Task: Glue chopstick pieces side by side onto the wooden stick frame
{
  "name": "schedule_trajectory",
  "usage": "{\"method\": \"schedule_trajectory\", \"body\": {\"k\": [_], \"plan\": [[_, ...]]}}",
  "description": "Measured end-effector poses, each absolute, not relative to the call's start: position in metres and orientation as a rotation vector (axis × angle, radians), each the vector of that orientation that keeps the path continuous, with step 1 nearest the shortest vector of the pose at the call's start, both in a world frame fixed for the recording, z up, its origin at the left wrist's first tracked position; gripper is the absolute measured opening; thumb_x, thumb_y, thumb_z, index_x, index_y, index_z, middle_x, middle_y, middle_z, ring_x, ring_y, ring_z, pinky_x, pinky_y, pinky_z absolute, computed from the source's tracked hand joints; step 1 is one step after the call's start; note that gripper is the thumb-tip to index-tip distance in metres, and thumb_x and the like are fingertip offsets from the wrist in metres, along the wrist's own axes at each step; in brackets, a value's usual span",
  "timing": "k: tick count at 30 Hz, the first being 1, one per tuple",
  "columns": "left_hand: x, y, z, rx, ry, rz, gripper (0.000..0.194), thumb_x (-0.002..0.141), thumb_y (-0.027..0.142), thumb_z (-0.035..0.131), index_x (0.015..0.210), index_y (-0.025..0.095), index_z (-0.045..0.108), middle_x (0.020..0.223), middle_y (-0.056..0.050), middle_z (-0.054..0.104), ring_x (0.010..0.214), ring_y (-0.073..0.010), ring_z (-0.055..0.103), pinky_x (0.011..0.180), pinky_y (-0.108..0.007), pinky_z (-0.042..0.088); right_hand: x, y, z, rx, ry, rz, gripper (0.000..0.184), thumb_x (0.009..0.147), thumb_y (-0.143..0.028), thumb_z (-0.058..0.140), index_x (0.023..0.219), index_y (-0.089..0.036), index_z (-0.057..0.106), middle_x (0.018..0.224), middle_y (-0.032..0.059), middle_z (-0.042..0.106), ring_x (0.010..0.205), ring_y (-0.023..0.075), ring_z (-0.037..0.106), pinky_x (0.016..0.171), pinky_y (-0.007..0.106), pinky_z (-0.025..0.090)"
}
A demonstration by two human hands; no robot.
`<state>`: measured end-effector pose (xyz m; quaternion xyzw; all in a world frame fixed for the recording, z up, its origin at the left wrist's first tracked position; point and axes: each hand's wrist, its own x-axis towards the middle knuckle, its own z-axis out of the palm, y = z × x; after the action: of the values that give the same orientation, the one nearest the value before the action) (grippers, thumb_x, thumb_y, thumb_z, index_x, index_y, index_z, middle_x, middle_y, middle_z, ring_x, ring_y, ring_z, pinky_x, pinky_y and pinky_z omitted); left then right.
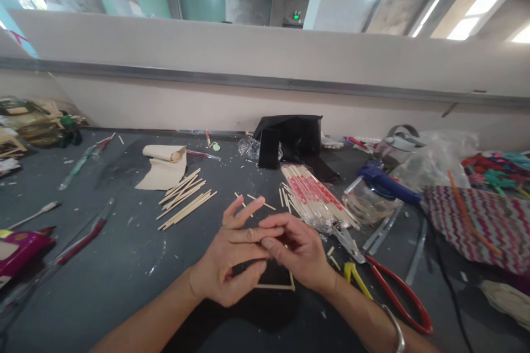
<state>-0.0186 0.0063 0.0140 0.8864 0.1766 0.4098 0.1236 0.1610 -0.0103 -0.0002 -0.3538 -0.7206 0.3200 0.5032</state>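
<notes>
My left hand (234, 256) is held over the table with its fingers stretched apart. The thumb and fingers of my right hand (300, 251) close around the tip of one left finger; whether something small sits between them is hidden. Beneath both hands lies a small frame of thin wooden sticks (275, 287), partly covered by them. Left of the hands are loose wooden sticks (188, 209) in two bunches. Plastic packs of chopsticks (314, 193) lie beyond my right hand. Red-handled pliers (401, 298) and a yellow handle (356, 278) rest near my right forearm.
A blue glue gun (387, 182) with a black cord (447, 281) lies at right, by a zigzag-patterned cloth (464, 226). A black phone (269, 149) stands against a black bag (298, 132). Rolled beige cloth (163, 168) lies back left. A magenta device (22, 253) sits far left.
</notes>
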Motion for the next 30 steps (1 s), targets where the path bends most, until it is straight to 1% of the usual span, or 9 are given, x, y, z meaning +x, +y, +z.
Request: {"method": "schedule_trajectory", "body": {"k": [3, 8, 14, 17, 21, 25, 28, 30], "plan": [[-0.02, 0.008, 0.015, 2.558, 0.509, 1.194, 0.027, 0.072, 0.01, 0.05, 0.087, 0.021, 0.07, 0.113, -0.004, 0.069, 0.139, -0.0269, 0.028, 0.114, -0.054, 0.009, 0.161, -0.01, 0.001, -0.875, -1.762, 0.748, 0.021, 0.084, -0.019, 0.061, 0.104, -0.023, 0.06, 0.091, 0.0014, 0.068, 0.073, 0.0099, 0.065, 0.063, 0.019, 0.055], [-0.022, 0.008, 0.016, 2.555, 0.495, 1.173, 0.025, 0.072, 0.011, 0.05, 0.084, 0.021, 0.07, 0.112, -0.003, 0.07, 0.14, -0.0256, 0.025, 0.115, -0.052, 0.009, 0.159, -0.009, 0.004, -0.854, -1.832, 0.62, 0.021, 0.084, -0.02, 0.063, 0.104, -0.022, 0.065, 0.091, 0.0023, 0.072, 0.076, 0.0117, 0.067, 0.067, 0.021, 0.056], [-0.019, 0.007, 0.014, 2.507, 0.515, 1.166, 0.023, 0.076, 0.015, 0.048, 0.083, 0.021, 0.069, 0.106, -0.005, 0.072, 0.136, -0.0251, 0.033, 0.114, -0.054, 0.016, 0.157, -0.007, 0.0, -0.861, -1.742, 0.55, 0.013, 0.082, -0.021, 0.066, 0.094, -0.021, 0.07, 0.081, 0.0026, 0.073, 0.066, 0.0126, 0.067, 0.058, 0.022, 0.056], [-0.018, 0.007, 0.015, 2.506, 0.553, 1.142, 0.023, 0.077, 0.017, 0.049, 0.082, 0.022, 0.07, 0.103, -0.004, 0.073, 0.136, -0.0247, 0.033, 0.114, -0.053, 0.016, 0.157, -0.007, -0.001, -0.869, -1.759, 0.466, 0.017, 0.081, -0.019, 0.066, 0.097, -0.022, 0.071, 0.081, 0.0024, 0.074, 0.064, 0.0131, 0.067, 0.058, 0.023, 0.057], [-0.019, 0.008, 0.014, 2.516, 0.575, 1.125, 0.023, 0.077, 0.016, 0.049, 0.08, 0.023, 0.07, 0.101, -0.003, 0.073, 0.136, -0.0239, 0.034, 0.114, -0.051, 0.015, 0.158, -0.008, -0.001, -0.857, -1.788, 0.403, 0.019, 0.082, -0.019, 0.065, 0.1, -0.024, 0.071, 0.082, 0.0016, 0.075, 0.063, 0.0127, 0.068, 0.057, 0.022, 0.056], [-0.018, 0.009, 0.015, 2.493, 0.56, 1.163, 0.022, 0.075, 0.016, 0.049, 0.076, 0.022, 0.069, 0.098, -0.003, 0.074, 0.132, -0.0247, 0.039, 0.113, -0.051, 0.018, 0.157, -0.006, -0.004, -0.85, -1.826, 0.346, 0.02, 0.084, -0.019, 0.064, 0.103, -0.023, 0.069, 0.081, 0.0023, 0.074, 0.065, 0.0129, 0.067, 0.059, 0.023, 0.055], [-0.018, 0.005, 0.019, 2.455, 0.574, 1.198, 0.02, 0.072, 0.014, 0.05, 0.072, 0.023, 0.067, 0.087, -0.001, 0.074, 0.123, -0.0231, 0.05, 0.113, -0.05, 0.017, 0.156, -0.004, -0.006, -0.789, -1.877, 0.26, 0.027, 0.086, -0.017, 0.061, 0.112, -0.023, 0.065, 0.075, 0.0015, 0.071, 0.061, 0.0116, 0.064, 0.056, 0.022, 0.053], [-0.018, 0.003, 0.024, 2.447, 0.575, 1.24, 0.019, 0.072, 0.013, 0.049, 0.07, 0.023, 0.065, 0.079, 0.0, 0.073, 0.114, -0.0215, 0.056, 0.113, -0.049, 0.016, 0.156, -0.004, -0.005, -0.719, -1.917, 0.203, 0.033, 0.087, -0.016, 0.059, 0.119, -0.023, 0.061, 0.076, 0.0015, 0.07, 0.061, 0.011, 0.063, 0.056, 0.021, 0.052]]}}
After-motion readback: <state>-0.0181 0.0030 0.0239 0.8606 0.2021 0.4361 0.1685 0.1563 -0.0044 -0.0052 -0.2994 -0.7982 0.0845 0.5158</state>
